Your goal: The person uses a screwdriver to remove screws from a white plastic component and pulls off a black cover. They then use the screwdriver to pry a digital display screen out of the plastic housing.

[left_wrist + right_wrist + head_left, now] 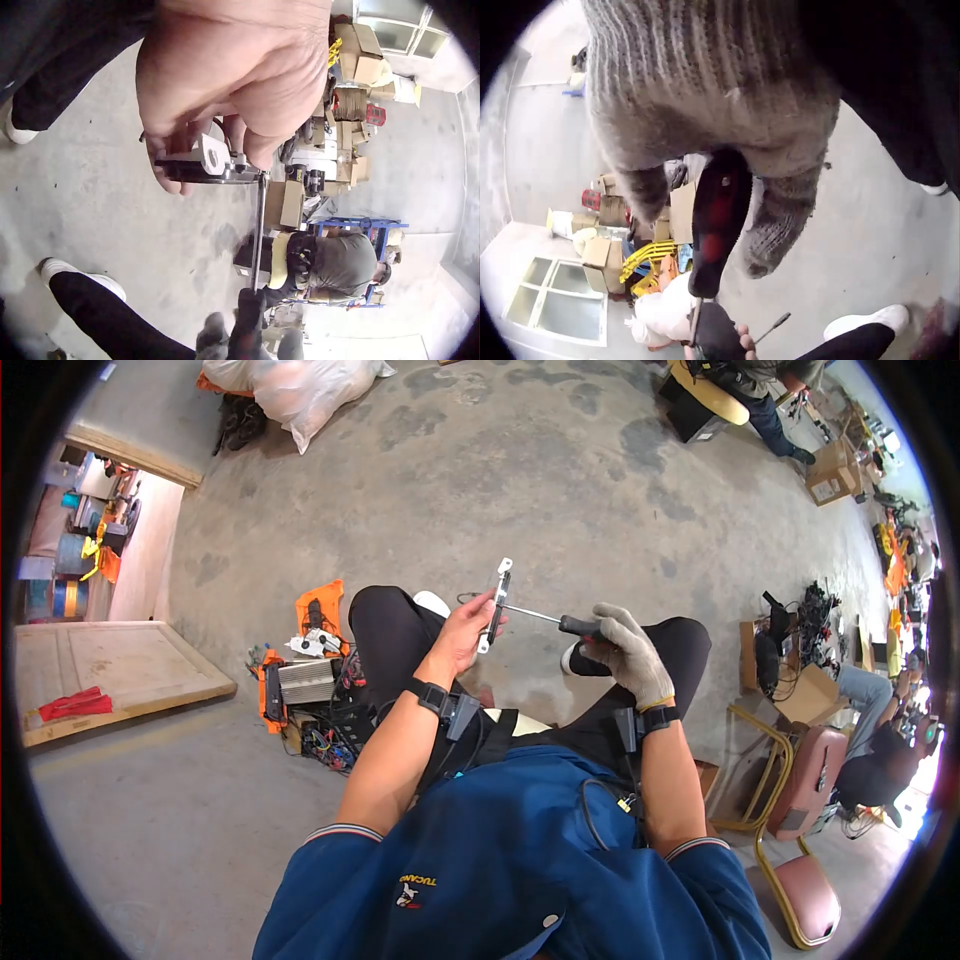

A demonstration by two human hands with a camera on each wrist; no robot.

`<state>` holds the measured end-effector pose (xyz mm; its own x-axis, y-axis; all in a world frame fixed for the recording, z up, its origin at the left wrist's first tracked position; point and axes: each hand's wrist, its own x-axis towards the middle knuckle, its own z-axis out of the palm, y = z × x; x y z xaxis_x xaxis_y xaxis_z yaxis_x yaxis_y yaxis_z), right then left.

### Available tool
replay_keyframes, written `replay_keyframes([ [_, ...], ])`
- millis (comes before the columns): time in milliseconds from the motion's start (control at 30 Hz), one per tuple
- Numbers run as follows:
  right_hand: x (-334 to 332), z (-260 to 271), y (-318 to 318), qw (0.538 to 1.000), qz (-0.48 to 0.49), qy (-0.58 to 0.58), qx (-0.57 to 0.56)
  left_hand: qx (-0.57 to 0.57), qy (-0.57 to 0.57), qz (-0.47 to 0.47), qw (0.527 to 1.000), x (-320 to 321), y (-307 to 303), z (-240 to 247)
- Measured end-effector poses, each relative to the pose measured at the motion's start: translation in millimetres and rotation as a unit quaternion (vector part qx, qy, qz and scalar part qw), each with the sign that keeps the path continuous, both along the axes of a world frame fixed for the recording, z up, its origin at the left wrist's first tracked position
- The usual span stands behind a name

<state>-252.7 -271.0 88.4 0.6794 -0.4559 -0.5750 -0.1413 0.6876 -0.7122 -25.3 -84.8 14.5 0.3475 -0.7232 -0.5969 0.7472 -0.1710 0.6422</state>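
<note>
Blue shirt (490, 820), striped cuffs (346, 831), black trousers (384, 628), grey glove (640, 658)

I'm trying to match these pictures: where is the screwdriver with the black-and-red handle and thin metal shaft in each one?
Head: the black-and-red-handled metal screwdriver is just right of centre, shaft pointing left.
Left wrist: below centre, shaft rising from the handle near the bottom edge.
Right wrist: handle at centre, shaft pointing down.
Shared landmark: the grey knitted glove on the right hand, blurred in the left-wrist view.

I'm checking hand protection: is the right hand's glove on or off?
On: a knit glove covers the right hand holding the screwdriver in head and right wrist views.
</note>
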Motion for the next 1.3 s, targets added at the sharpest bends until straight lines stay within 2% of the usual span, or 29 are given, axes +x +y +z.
replay_keyframes([
  [67,-1.7,-6.0,-4.7,0.999,0.006,-0.004,0.046,-0.001,-0.005,-0.002,1.0,0.8,0.6,-1.5],
  [133,-7.3,-18.6,-14.6,0.991,0.114,0.074,0.02,-0.004,-0.003,-0.008,1.0,0.5,1.0,-1.1],
  [167,-10.9,-25.8,-15.4,0.991,0.114,0.074,0.02,-0.003,-0.003,-0.009,1.0,0.5,1.5,-1.4],
  [233,-5.4,-14.5,-9.3,0.999,0.042,0.002,0.001,-0.006,-0.007,-0.009,1.0,0.3,1.6,1.3],
  [267,-0.4,-5.6,-2.8,0.998,0.011,0.031,-0.044,-0.006,-0.007,-0.01,1.0,0.0,0.9,1.9],
  [367,7.3,14.4,5.0,0.999,-0.037,0.0,-0.007,-0.004,-0.004,0.002,1.0,-0.3,0.9,-1.5],
  [400,5.1,10.3,1.3,0.999,-0.036,0.0,-0.007,-0.005,-0.006,-0.005,1.0,0.3,1.5,-4.8],
  [467,-4.7,-8.7,-11.2,0.991,0.073,0.059,0.093,-0.005,-0.008,-0.013,1.0,1.2,1.8,-4.8],
  [500,-8.6,-20.5,-13.1,0.991,0.072,0.058,0.094,-0.008,-0.006,-0.008,1.0,0.9,1.8,-2.3],
  [567,-12.7,-39.3,-14.3,0.997,0.03,0.049,0.052,-0.01,-0.004,-0.003,1.0,0.9,2.0,-1.3],
  [600,-11.3,-34.4,-12.4,0.997,0.03,0.049,0.052,-0.006,-0.005,-0.006,1.0,0.8,1.9,-1.6],
  [667,-3.7,-10.9,-5.6,0.998,0.023,0.018,-0.052,-0.003,-0.005,-0.01,1.0,1.0,1.3,-1.6],
  [700,-0.5,-2.8,-2.3,0.998,0.021,0.018,-0.053,-0.005,-0.006,-0.006,1.0,1.2,1.3,-0.6],
  [800,0.8,3.0,-2.0,1.0,-0.003,0.018,-0.011,-0.006,-0.01,-0.007,1.0,-0.2,0.8,1.7],
  [867,-7.9,-12.7,-15.0,0.988,0.11,0.066,0.088,-0.004,-0.013,-0.01,1.0,0.8,1.7,2.5],
  [1000,-6.7,-15.5,-11.9,0.994,0.082,0.055,0.051,-0.008,-0.011,-0.008,1.0,0.5,2.3,2.6],
  [1067,0.8,-9.2,-1.8,0.999,-0.006,0.018,-0.043,-0.009,-0.012,-0.01,1.0,-0.1,0.8,3.8],
  [1167,6.6,0.5,3.2,0.997,-0.051,0.032,-0.047,-0.016,-0.003,0.001,1.0,0.1,1.3,3.0],
  [1200,4.8,-1.8,0.4,0.997,-0.051,0.032,-0.047,-0.014,-0.005,-0.001,1.0,-0.1,1.2,3.2],
  [1267,-3.6,-12.0,-10.5,0.996,0.02,0.042,0.074,-0.011,-0.008,-0.004,1.0,-0.2,1.3,3.9],
  [1300,-6.3,-15.7,-14.4,0.996,0.02,0.042,0.074,-0.012,-0.006,0.0,1.0,-0.3,1.4,4.3],
])
